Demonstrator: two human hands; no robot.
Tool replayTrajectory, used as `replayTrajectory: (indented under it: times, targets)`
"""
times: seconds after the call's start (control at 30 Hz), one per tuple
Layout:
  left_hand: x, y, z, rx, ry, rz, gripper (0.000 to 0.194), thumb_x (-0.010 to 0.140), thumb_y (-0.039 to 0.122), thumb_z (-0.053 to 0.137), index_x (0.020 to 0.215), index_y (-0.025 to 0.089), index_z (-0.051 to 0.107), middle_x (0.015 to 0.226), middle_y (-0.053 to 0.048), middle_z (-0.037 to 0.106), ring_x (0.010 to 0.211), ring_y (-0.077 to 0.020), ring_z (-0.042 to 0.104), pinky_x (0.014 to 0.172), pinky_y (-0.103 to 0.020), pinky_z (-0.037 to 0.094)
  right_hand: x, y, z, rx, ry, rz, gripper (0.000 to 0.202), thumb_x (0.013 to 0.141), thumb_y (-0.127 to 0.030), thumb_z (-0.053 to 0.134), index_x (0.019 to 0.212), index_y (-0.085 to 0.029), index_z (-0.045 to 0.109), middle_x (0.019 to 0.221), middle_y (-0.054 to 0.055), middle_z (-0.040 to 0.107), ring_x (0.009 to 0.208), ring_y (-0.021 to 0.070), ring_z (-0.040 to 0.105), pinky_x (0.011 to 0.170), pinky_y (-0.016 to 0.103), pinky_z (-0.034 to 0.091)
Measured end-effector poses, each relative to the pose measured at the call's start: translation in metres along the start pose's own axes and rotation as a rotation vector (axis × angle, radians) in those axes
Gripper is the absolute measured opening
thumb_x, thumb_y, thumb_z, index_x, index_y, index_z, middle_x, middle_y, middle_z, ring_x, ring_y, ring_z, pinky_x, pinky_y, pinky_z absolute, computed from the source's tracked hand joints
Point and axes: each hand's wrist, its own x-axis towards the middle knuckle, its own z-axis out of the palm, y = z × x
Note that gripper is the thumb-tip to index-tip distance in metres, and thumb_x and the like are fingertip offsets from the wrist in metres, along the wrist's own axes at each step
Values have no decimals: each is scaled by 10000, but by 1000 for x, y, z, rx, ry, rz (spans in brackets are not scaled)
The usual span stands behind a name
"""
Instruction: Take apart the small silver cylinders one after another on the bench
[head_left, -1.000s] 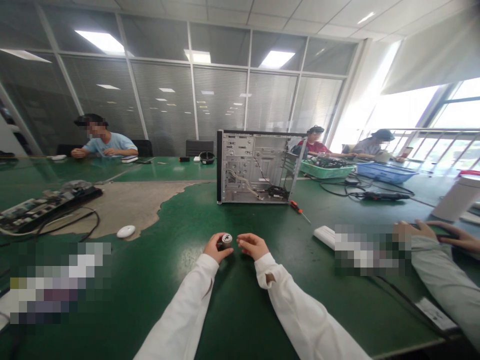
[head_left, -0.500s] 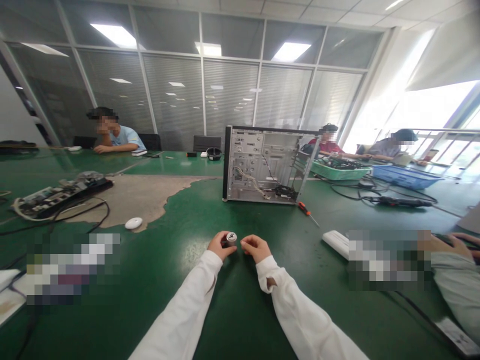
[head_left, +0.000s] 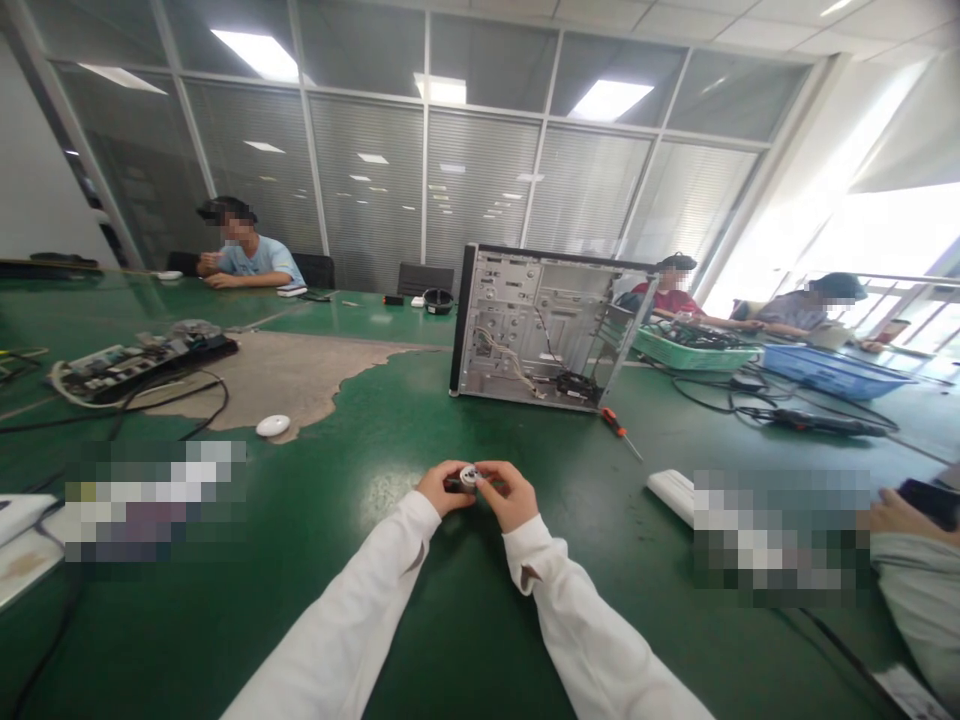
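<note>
While both hands are huddled close together over the green table (head_left: 465, 620), the whole show is one little silver cylinder (head_left: 470, 476), sitting right between the two sets of fingers. The left hand (head_left: 441, 487) has it from the left, thumb and fingers curled around its side, so that's a proper grip. The right hand (head_left: 511, 492) comes in from the other side with thumb and forefinger bent in at the rim; they look right up against it, but can't tell if they're actually pinching. The top end faces up, with some dark spots on it. Straight past the fingers and a bit right is an open computer case (head_left: 512, 292), cables inside. Between that and the right fingers, off to the right, lies an orange-handled screwdriver (head_left: 613, 422), tip pointing roughly back toward the person's side. A white oval thing (head_left: 272, 426) is well left of the left fingers. Way out right of the right fingers, a co-worker's hand (head_left: 904, 518) is by a dark object (head_left: 930, 502).
</note>
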Motion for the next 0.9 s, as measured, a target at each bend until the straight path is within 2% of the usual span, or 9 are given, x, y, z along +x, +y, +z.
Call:
replayTrajectory:
  times: [0.17, 0.53, 0.73, 0.9]
  targets:
    - [-3, 4, 1, 56, -23, 78, 418, 503, 117, 655, 915, 148, 591, 865, -53, 590, 828, -192, 541, 685, -275, 419, -2, -8, -2, -83, 8, -126, 191, 651, -226, 507, 799, -221, 627, 840, 43, 555, 670, 125, 527, 554, 238, 439]
    - [-4, 7, 4, 126, 22, 120, 354, 528, 143, 652, 876, 178, 596, 865, -38, 579, 832, -179, 531, 643, -249, 417, -1, -13, -7, -159, -3, -255, 132, 657, -169, 496, 725, -212, 600, 813, 45, 548, 717, 140, 512, 579, 252, 435]
    - [-4, 6, 5, 104, 30, 115, 362, 518, 136, 657, 872, 179, 598, 852, -33, 580, 816, -172, 532, 641, -250, 422, -3, -21, -11, -167, -37, -284, 139, 691, -167, 464, 745, -209, 584, 835, 53, 545, 780, 153, 505, 632, 269, 432]
    - [-4, 6, 5, 89, 46, 68, 381, 506, 110, 653, 876, 182, 600, 879, -37, 582, 829, -174, 533, 657, -259, 422, 1, -21, -15, -144, 18, -298, 121, 702, -192, 464, 743, -203, 578, 826, 55, 558, 779, 154, 513, 615, 263, 430]
